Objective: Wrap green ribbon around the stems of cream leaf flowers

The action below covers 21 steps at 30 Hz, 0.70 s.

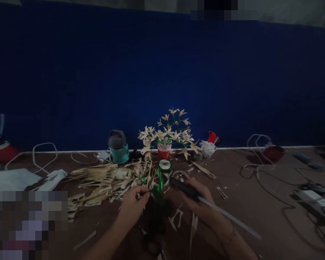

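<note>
My left hand is closed, thumb and forefinger pinched on a thin pale strip of dried husk that rises from the fingertips. In my right hand is a black glue gun, its long translucent glue stick sticking out back over my forearm. Just beyond the hands lies a green tape roll, with a shiny green strip near it. Behind the roll stands a red and white cup holding pale husk flowers on green stems. Dark shadow hides the area between my hands.
Dried husks and scraps spread to the left. A teal container with a dark lid stands by the blue wall. A white plastic bag sits right of the flowers. Cables and a power strip lie at right.
</note>
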Each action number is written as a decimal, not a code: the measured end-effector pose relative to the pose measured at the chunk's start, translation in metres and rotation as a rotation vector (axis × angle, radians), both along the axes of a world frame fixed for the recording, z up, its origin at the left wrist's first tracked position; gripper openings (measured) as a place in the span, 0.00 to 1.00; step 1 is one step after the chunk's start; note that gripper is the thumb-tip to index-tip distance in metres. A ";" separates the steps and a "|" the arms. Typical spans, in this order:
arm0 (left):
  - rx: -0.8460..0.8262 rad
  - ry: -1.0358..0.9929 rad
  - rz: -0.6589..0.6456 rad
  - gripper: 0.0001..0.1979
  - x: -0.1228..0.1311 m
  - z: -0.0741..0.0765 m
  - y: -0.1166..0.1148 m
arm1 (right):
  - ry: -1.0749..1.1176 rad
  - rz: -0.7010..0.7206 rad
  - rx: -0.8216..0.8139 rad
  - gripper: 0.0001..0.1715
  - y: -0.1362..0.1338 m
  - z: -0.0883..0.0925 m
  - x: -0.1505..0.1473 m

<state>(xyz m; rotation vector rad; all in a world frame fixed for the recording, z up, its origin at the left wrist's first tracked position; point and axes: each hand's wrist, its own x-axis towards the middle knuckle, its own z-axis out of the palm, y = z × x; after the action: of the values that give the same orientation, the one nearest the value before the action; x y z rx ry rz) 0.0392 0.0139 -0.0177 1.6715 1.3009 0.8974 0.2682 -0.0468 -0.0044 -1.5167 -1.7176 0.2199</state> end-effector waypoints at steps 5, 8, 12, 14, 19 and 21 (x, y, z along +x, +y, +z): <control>0.016 0.007 -0.003 0.10 0.001 0.004 -0.003 | -0.010 0.260 -0.076 0.12 -0.008 0.004 -0.026; -0.015 -0.007 0.005 0.10 0.002 0.006 -0.006 | -0.025 0.278 -0.056 0.13 -0.007 0.003 -0.030; -0.043 -0.026 0.008 0.10 0.003 0.006 -0.008 | -0.064 0.261 -0.066 0.11 -0.004 -0.001 -0.031; -0.044 -0.037 0.004 0.10 0.004 0.006 -0.008 | -0.092 0.257 -0.065 0.09 -0.003 -0.005 -0.030; -0.020 -0.049 0.014 0.10 0.004 0.004 -0.008 | -0.139 0.267 -0.034 0.05 0.000 -0.015 -0.028; -0.006 -0.039 0.017 0.09 0.004 0.004 -0.008 | -0.140 0.262 -0.044 0.05 0.000 -0.015 -0.028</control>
<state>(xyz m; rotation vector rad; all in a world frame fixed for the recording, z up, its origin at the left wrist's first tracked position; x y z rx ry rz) 0.0435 0.0055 -0.0133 1.6326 1.2926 0.9305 0.2398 -0.0464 -0.0190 -1.3621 -2.0357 0.2934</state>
